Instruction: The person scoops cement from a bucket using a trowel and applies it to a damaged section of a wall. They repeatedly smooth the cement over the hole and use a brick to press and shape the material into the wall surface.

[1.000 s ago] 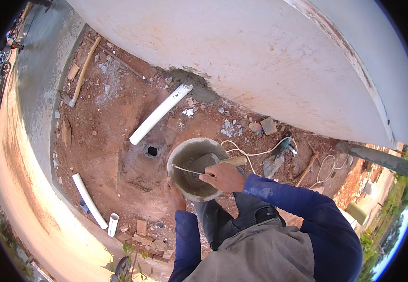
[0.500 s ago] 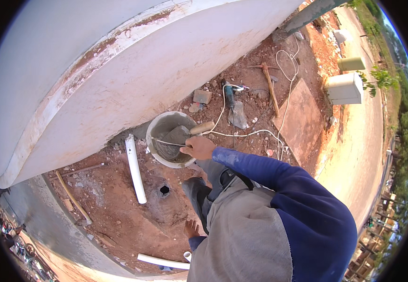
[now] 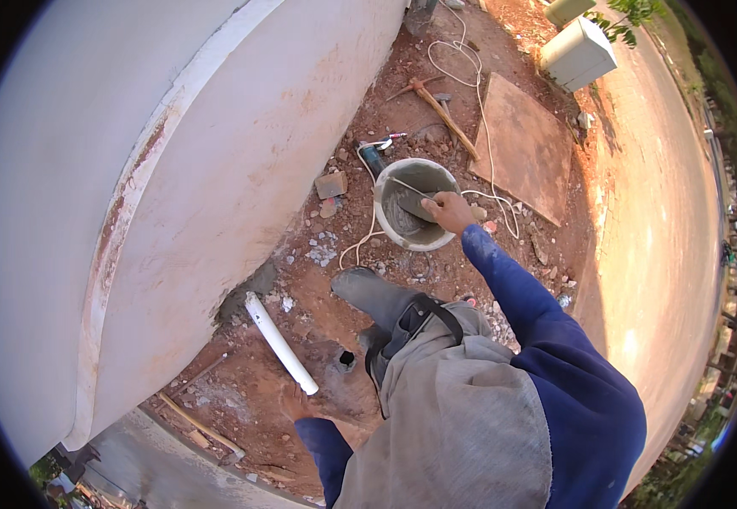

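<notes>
My right hand (image 3: 449, 212) is closed around the thin wire handle of a round, mortar-smeared bucket (image 3: 385, 227). Inside the bucket lies a grey trowel blade (image 3: 415, 206) among wet mortar; the trowel's grip does not show. On the left, my left hand (image 3: 295, 405) reaches down over the red soil, empty, its fingers apart and slightly blurred. It is nearest the lower end of a white plastic pipe (image 3: 281, 343) that slants toward the wall's foot. Whether it touches the pipe I cannot tell.
A pale wall (image 3: 241, 212) rises on the left. Beyond the bucket lie a power tool (image 3: 372, 158) with a white cord, a pickaxe (image 3: 445, 114) and a flat reddish slab (image 3: 523, 144). A dark hole (image 3: 347, 358) opens in the ground beside my boot (image 3: 368, 288).
The bucket has moved away from the white pipe, right and forward beside the power tool, with my right hand on its handle. My left hand has come closer to the pipe. The view has turned.
</notes>
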A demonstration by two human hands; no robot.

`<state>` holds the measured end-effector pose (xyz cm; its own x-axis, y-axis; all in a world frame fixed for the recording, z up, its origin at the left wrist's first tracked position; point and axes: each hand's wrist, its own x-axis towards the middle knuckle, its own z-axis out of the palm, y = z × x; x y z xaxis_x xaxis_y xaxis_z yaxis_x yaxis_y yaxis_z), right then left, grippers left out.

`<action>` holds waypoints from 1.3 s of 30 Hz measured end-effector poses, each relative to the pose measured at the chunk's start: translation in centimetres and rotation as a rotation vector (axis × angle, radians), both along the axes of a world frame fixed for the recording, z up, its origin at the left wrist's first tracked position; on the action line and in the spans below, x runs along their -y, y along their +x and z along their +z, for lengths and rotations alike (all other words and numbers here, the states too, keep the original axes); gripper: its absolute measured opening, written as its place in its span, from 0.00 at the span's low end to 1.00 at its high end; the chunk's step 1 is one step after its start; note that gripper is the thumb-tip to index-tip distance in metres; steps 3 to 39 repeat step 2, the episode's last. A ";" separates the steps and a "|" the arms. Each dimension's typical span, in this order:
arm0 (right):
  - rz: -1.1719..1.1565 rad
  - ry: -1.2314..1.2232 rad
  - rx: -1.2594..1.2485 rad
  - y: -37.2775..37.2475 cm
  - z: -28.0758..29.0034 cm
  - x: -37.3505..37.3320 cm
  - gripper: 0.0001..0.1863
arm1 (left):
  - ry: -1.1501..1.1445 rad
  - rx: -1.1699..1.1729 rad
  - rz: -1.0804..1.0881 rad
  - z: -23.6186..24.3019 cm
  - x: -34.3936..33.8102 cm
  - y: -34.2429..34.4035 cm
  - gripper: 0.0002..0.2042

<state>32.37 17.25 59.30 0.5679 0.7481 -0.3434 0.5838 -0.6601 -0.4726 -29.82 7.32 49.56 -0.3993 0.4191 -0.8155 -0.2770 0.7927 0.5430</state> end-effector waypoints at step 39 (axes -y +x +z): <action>-0.161 0.001 -0.007 5.5 -0.4 0.6 0.25 | 0.005 0.001 -0.052 -0.7 -1.9 1.1 0.28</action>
